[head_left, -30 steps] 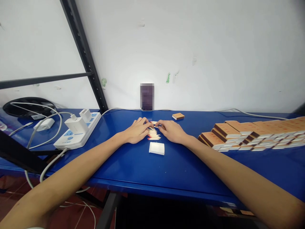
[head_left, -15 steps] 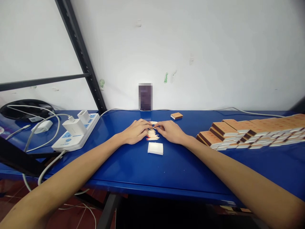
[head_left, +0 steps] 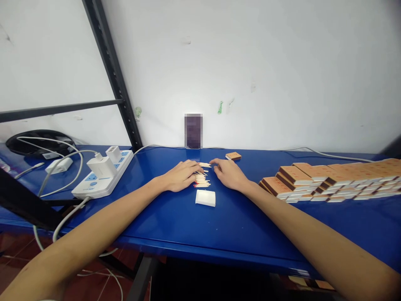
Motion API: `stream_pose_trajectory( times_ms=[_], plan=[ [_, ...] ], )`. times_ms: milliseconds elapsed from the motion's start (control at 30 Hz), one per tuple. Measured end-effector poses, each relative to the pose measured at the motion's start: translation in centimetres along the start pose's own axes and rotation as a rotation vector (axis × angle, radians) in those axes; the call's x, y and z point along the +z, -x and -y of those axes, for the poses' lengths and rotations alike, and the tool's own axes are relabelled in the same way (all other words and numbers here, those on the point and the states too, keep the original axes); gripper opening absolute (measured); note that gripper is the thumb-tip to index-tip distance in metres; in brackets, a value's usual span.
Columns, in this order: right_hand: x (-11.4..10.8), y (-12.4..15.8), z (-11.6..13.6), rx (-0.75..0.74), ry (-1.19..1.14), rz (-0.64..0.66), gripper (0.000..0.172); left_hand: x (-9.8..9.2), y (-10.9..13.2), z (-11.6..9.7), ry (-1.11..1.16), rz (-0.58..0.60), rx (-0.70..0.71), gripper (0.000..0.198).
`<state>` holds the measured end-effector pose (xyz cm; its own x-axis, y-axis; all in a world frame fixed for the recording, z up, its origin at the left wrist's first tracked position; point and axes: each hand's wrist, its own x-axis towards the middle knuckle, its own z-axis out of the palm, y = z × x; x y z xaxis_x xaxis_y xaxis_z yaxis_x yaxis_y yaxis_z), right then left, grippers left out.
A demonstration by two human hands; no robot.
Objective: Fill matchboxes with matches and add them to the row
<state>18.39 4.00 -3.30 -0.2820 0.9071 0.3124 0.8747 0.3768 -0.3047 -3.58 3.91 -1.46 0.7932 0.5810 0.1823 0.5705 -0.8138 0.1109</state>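
Note:
Red-tipped matchsticks (head_left: 203, 180) lie in a loose pile on the blue table, with a smaller group of them just behind. My left hand (head_left: 183, 175) rests at the pile's left side, fingers stretched out and touching the matches at their red ends. To the right, my right hand (head_left: 228, 173) stands slightly apart from the matches, its thumb and index finger parted with nothing visible between them. Nearer to me than the pile lies a white matchbox tray (head_left: 205, 198). An orange-brown matchbox (head_left: 233, 156) sits behind my right hand.
Stacked matchboxes (head_left: 332, 177) fill the right side of the table (head_left: 175, 225). On the left are a white power strip (head_left: 105, 184) with chargers, loose cables and a black metal post (head_left: 115, 79). A blurred dark rectangular device (head_left: 193, 131) leans on the wall.
My right hand has drawn away from the matches to the right, its thumb and index finger parting. My left hand stays beside the pile. The whole view has shifted slightly.

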Motion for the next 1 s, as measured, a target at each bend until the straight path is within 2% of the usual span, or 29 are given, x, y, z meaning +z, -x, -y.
stream_pose_trajectory(
  times_ms=[367,567,733,1000],
  plan=[
    [0.0,0.1,0.2,-0.043,0.068,0.054,0.037,-0.1,0.2,-0.2,-0.002,-0.083,0.016,0.033],
    [0.1,0.2,0.2,-0.066,0.069,0.028,0.035,0.4,0.2,0.2,0.036,-0.128,-0.044,0.034],
    [0.1,0.1,0.2,-0.061,0.072,0.025,0.031,0.8,-0.4,0.7,0.119,-0.206,-0.162,0.026],
    [0.4,-0.3,0.3,-0.07,0.022,0.003,0.021,0.9,-0.9,0.8,0.232,-0.228,-0.26,0.021]
  ],
)
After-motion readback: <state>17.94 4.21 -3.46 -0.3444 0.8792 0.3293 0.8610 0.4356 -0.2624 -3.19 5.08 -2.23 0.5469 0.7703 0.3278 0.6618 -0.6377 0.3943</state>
